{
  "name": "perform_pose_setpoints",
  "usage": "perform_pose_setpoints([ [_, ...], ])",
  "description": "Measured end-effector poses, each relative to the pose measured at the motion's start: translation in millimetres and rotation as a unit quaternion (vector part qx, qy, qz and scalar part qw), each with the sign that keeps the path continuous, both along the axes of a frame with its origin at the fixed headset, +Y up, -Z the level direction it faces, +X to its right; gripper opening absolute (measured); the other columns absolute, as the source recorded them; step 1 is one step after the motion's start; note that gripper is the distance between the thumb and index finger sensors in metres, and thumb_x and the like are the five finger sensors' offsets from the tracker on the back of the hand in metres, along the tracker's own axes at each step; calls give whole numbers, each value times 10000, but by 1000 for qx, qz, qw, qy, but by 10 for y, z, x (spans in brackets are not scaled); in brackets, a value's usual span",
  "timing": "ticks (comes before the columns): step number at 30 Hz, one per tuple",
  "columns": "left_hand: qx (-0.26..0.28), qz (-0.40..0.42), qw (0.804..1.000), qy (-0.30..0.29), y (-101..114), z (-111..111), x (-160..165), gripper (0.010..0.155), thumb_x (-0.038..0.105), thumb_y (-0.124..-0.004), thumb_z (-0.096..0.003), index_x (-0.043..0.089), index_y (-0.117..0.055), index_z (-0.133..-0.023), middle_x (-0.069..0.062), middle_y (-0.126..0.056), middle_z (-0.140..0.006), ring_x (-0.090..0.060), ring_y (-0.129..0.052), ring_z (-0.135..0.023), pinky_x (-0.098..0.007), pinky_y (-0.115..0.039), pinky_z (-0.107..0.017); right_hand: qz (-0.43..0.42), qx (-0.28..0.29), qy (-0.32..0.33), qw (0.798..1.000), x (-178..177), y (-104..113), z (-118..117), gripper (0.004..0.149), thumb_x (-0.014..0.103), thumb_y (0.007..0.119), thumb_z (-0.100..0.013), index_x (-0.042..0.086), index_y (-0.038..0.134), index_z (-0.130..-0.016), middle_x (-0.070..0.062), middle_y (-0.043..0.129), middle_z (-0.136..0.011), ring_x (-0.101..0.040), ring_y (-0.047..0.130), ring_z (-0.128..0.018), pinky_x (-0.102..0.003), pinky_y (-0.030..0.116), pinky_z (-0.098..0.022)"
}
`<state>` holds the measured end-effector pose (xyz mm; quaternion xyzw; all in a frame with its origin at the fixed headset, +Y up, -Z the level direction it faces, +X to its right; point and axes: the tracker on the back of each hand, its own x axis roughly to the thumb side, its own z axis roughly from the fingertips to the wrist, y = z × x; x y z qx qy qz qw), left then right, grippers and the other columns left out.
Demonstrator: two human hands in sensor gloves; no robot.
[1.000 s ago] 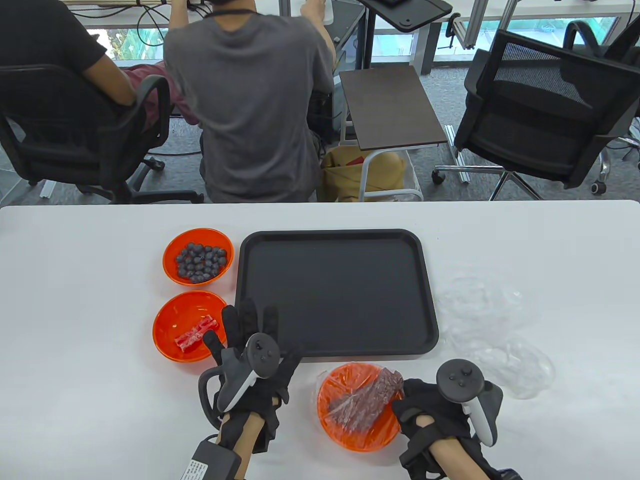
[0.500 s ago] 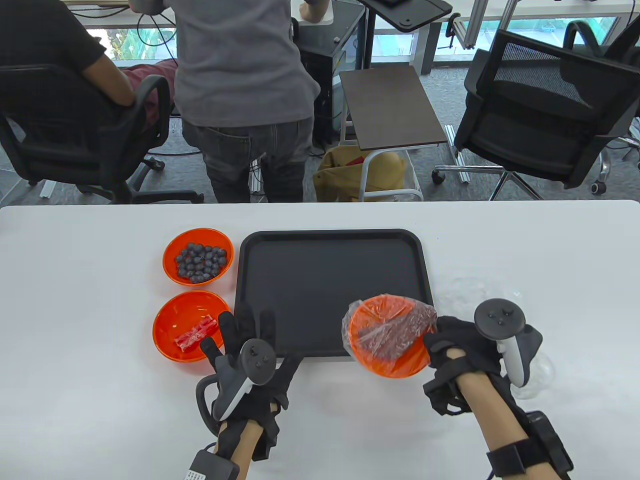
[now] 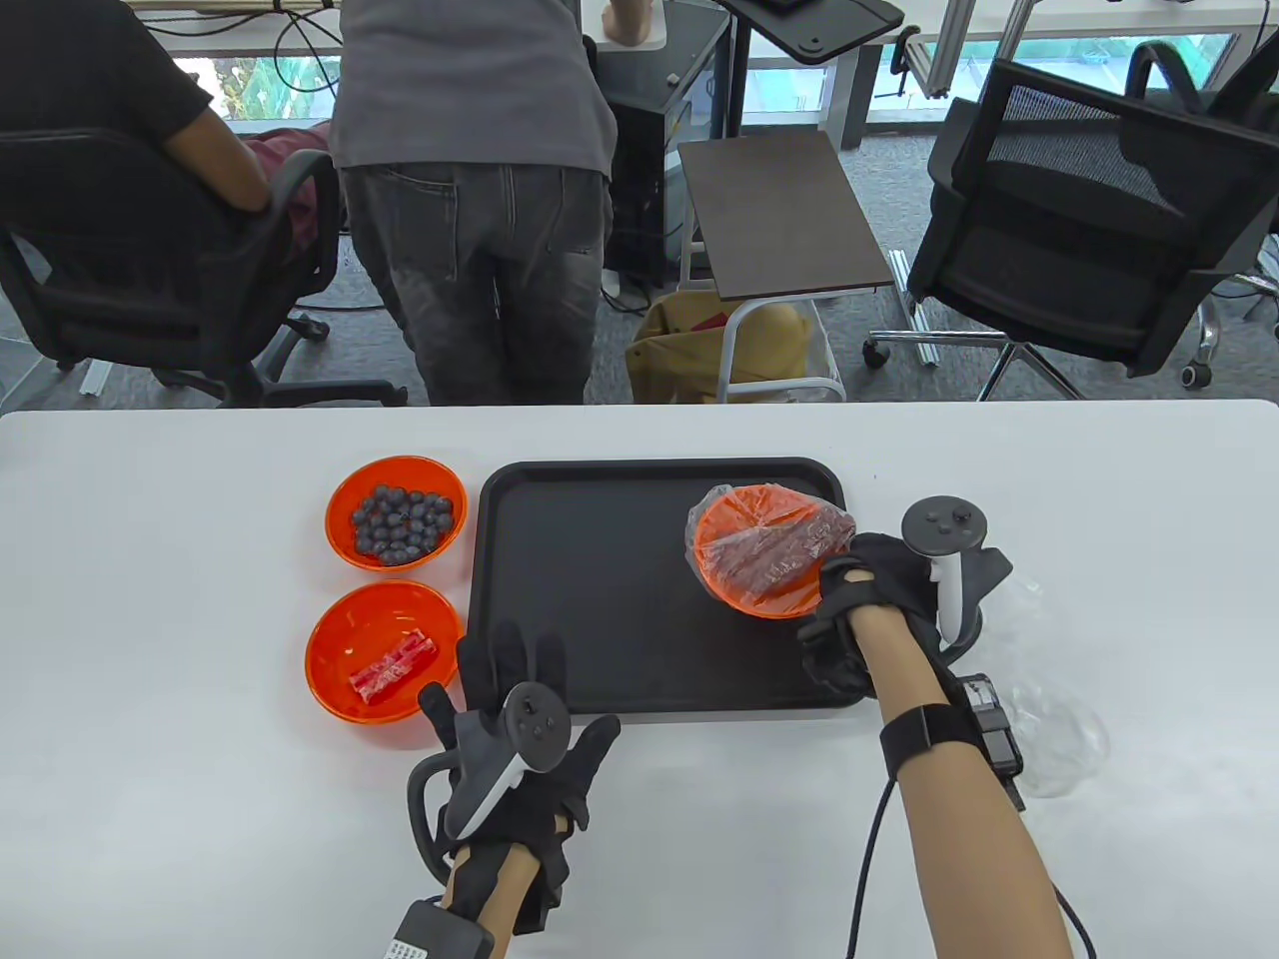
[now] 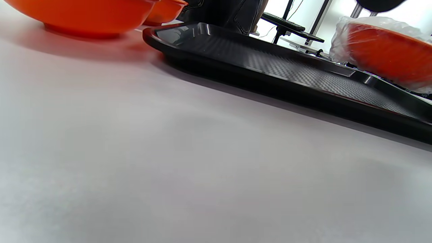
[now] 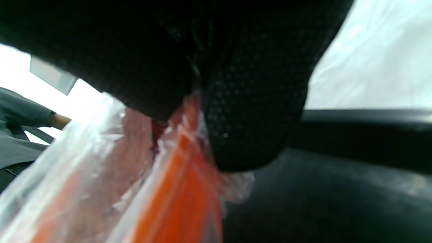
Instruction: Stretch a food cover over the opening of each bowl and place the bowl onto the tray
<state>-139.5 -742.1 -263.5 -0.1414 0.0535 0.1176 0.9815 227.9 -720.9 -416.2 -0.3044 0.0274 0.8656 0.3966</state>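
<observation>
Covered bowl (image 3: 767,559), round orange plastic under crinkly clear film, hangs tilted over the black tray's (image 3: 620,599) far right, pinched at its rim by the right hand (image 3: 869,589); left hand (image 3: 520,719) rests spread flat

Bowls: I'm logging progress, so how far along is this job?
Done: one covered bowl has its film on. In hand: the right hand grips it, tilted, over the tray. Left: the blueberry bowl and the red-snack bowl sit uncovered on the table; spare covers wait right of the tray.
</observation>
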Motion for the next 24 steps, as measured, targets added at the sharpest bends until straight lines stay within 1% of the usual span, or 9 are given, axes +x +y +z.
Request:
perform_pose_setpoints([
  [4, -6, 1, 1000, -5, -17, 1, 40, 883, 855, -513, -430, 512, -47, -1097, 147, 135, -1182, -168, 233, -1076, -573, 117, -709, 6, -6, -21, 1000, -46, -79, -112, 541, 263, 1011, -382, 36, 932, -867, -197, 1041, -698, -292, 1183, -416, -219, 1066, -223],
  [7, -3, -4, 1000, -9, -7, 9, 50, 883, 853, -516, -431, 511, -49, -1099, 144, 132, -1184, -171, 230, -1077, -574, 114, -711, -16, -11, -45, 999, -53, -132, -169, 542, 275, 1003, -395, 53, 920, -882, -183, 1036, -713, -281, 1181, -431, -208, 1066, -237],
  [12, -7, -4, 1000, -9, -24, 11, 43, 881, 850, -519, -432, 511, -53, -1099, 145, 127, -1186, -168, 226, -1079, -573, 111, -714, -32, -18, -64, 997, -86, -185, -233, 544, 305, 990, -418, 87, 897, -907, -148, 1022, -746, -248, 1178, -469, -181, 1068, -269],
  [19, -14, -2, 1000, -9, -26, 16, 38, 881, 847, -523, -433, 512, -53, -1099, 144, 126, -1187, -169, 224, -1080, -573, 109, -716, -32, -35, -63, 997, -175, -266, -316, 546, 329, 974, -440, 116, 871, -932, -121, 1007, -776, -225, 1175, -501, -159, 1069, -298],
  [24, -15, 1, 1000, -6, -32, 13, 29, 880, 846, -524, -433, 511, -59, -1100, 144, 120, -1189, -170, 222, -1082, -574, 106, -717, -30, -42, -68, 996, -177, -317, -340, 546, 343, 963, -453, 134, 856, -946, -106, 997, -796, -212, 1172, -524, -147, 1068, -318],
])
